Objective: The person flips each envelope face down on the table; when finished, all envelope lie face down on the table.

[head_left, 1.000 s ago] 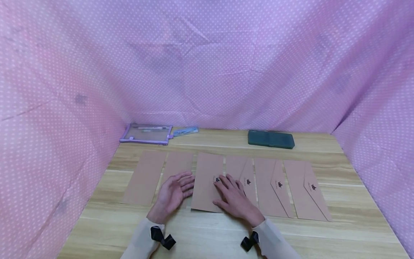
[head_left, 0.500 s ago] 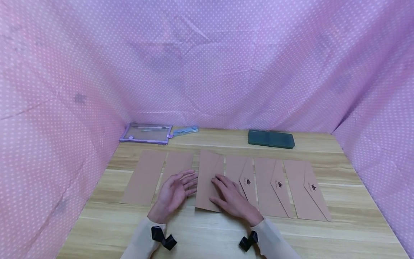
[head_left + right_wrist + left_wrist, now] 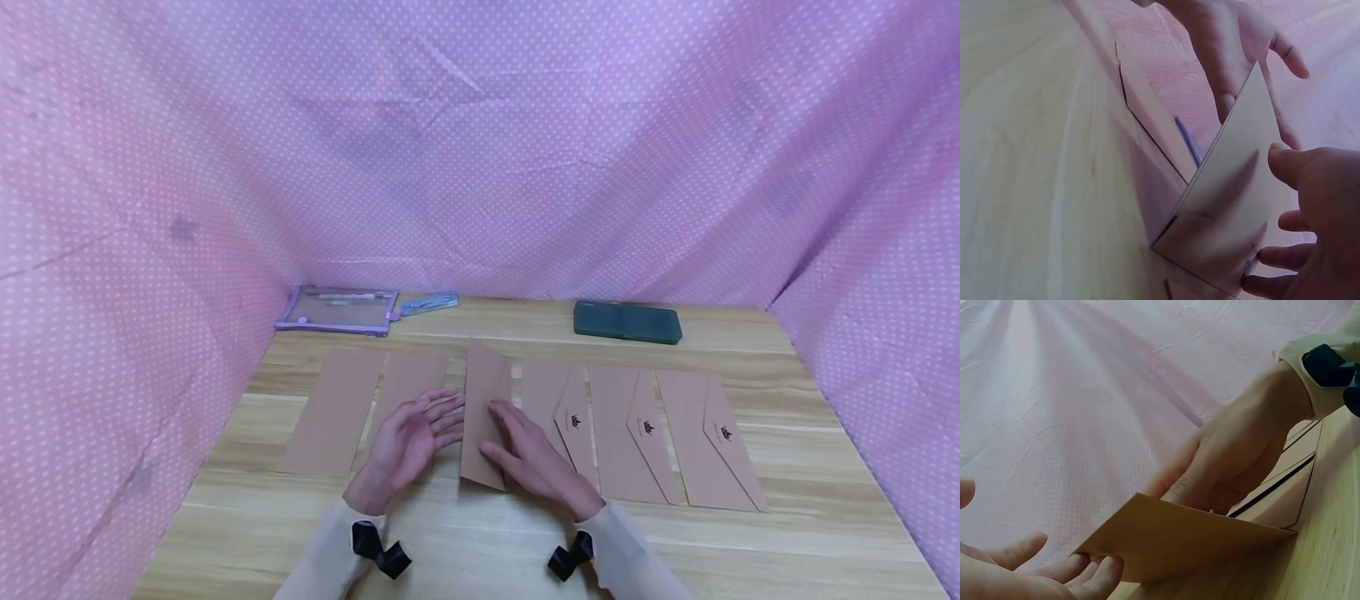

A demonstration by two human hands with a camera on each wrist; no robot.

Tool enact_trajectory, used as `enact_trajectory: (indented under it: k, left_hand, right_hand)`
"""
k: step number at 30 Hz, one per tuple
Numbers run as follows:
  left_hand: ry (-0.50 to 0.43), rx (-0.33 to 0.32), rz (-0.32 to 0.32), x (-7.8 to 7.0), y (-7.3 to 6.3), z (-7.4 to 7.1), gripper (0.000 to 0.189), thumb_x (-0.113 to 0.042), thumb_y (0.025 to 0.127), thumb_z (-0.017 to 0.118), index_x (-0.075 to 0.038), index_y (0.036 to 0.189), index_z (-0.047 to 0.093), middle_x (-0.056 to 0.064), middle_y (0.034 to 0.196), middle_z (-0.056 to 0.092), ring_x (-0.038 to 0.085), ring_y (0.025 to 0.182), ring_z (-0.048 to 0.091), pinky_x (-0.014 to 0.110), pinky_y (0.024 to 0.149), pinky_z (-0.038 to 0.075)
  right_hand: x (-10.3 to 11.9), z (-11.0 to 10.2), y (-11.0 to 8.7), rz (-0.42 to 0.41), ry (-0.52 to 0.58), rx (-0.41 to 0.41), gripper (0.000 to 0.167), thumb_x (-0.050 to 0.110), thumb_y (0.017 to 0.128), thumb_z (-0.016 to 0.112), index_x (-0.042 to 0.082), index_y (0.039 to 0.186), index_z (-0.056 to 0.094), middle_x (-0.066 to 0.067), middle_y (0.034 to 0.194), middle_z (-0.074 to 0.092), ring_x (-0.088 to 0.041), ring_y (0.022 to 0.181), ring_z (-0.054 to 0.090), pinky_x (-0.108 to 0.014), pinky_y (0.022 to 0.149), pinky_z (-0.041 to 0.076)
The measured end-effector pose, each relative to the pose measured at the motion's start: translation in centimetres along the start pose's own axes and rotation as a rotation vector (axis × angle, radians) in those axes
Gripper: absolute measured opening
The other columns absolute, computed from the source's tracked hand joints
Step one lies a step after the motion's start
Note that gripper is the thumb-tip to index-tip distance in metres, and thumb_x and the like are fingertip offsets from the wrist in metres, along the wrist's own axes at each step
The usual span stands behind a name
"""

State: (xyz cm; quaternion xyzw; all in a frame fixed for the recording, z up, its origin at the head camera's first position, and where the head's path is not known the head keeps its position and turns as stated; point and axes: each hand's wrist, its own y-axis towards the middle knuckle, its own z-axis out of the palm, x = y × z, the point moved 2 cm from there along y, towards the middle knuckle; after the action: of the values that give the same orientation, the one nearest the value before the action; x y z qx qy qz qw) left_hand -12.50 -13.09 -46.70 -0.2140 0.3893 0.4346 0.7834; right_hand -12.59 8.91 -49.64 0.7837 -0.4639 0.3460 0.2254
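Note:
A brown paper envelope (image 3: 483, 387) stands tilted in the middle of a row, its left long edge raised off the table. My left hand (image 3: 408, 442), palm turned up, supports that raised edge with its extended fingers (image 3: 1094, 575) behind the paper. On the flap side, my right hand (image 3: 536, 454) has its fingertips at the envelope's lower part, by the small printed mark, as the right wrist view shows. The thumb (image 3: 1285, 165) is apart from the other fingers. Part of the printed crown is covered by those fingers.
Two plain envelopes (image 3: 333, 412) lie flat on the left. Several flap-side-up envelopes (image 3: 630, 425) with black crowns lie on the right. Along the back are a purple-edged zip pouch (image 3: 337, 310), a blue item (image 3: 430, 304) and a dark green case (image 3: 627, 322). Pink dotted cloth (image 3: 480, 167) surrounds the table.
The middle envelope's left edge has risen and swung right, so it now looks narrower from above. My left hand has followed it slightly right; my right hand has shifted a little left.

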Motion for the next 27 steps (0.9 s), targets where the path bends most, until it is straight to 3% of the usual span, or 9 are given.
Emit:
enact_trajectory:
  k: [9,15,23,27]
  left_hand:
    - [0.009,0.038,0.014,0.1,0.6,0.8,0.045,-0.018,0.107,0.013,-0.01,0.139,0.044,0.003,0.143,0.055,0.017,0.128,0.055,0.04,0.11,0.046]
    - [0.017,0.024,0.011,0.1,1.0,1.3,0.044,-0.019,0.107,0.015,-0.01,0.138,0.045,0.004,0.142,0.055,0.018,0.126,0.056,0.041,0.109,0.047]
    - [0.016,0.093,0.022,0.7,1.6,1.5,0.052,-0.017,0.107,0.013,-0.007,0.142,0.05,-0.001,0.143,0.058,0.018,0.129,0.054,0.04,0.11,0.046]
    - [0.031,0.083,0.002,1.1,1.8,1.5,0.052,-0.018,0.108,0.015,-0.006,0.142,0.052,-0.002,0.142,0.059,0.017,0.128,0.054,0.039,0.11,0.046]
  right_hand:
    - [-0.1,-0.2,0.0,0.081,0.182,-0.01,0.071,0.046,0.101,0.053,0.009,0.156,0.029,-0.016,0.163,0.032,-0.035,0.148,0.036,-0.054,0.118,0.037]
    - [0.0,-0.5,-0.1,0.121,0.24,-0.012,0.071,0.046,0.101,0.053,0.011,0.157,0.028,-0.015,0.163,0.033,-0.035,0.147,0.038,-0.055,0.116,0.039]
    - [-0.2,-0.7,-0.2,0.129,0.304,-0.022,0.066,0.039,0.102,0.053,0.011,0.157,0.029,-0.019,0.161,0.035,-0.042,0.143,0.042,-0.06,0.109,0.044]
    - [-0.4,-0.8,-0.3,0.127,0.324,-0.022,0.064,0.037,0.103,0.053,0.012,0.157,0.029,-0.021,0.159,0.037,-0.044,0.141,0.045,-0.062,0.107,0.045]
